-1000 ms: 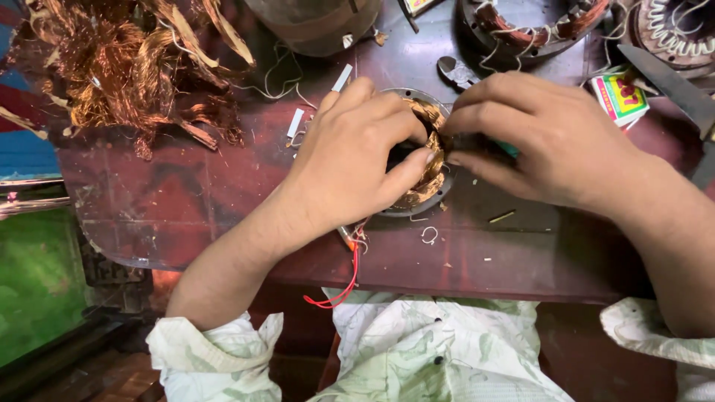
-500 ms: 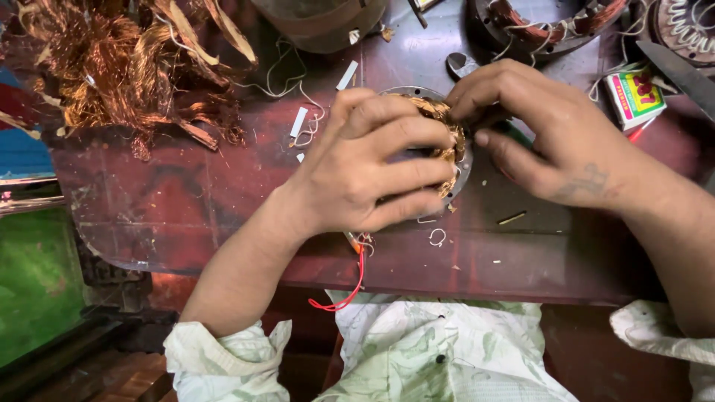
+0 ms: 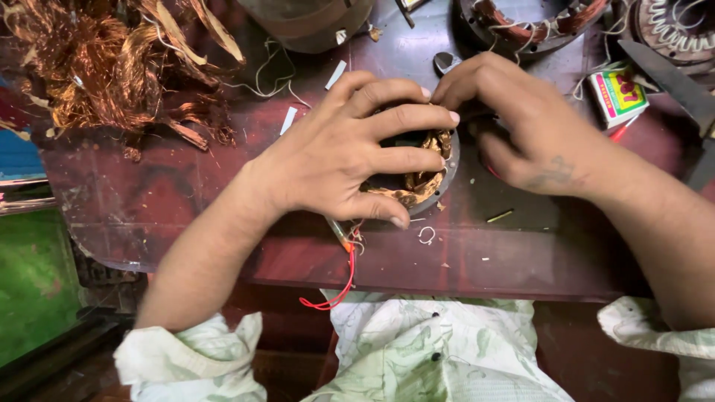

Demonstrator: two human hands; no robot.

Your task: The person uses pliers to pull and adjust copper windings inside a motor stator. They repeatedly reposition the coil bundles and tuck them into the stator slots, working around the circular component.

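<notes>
Both hands down on round motor stator at middle of dark red table. Left hand spread over top, fingers curled onto copper windings, gripping rim. Right hand pinching far edge with bent fingertips. Red wire trailing off table front. Tangled copper wire pile far left; small colourful box just right.

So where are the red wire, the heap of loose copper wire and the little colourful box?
red wire (image 3: 344, 286), head view, on its curve hanging below the table edge.
heap of copper wire (image 3: 97, 67), head view, middle of the tangle.
colourful box (image 3: 617, 94), head view, its top face.
</notes>
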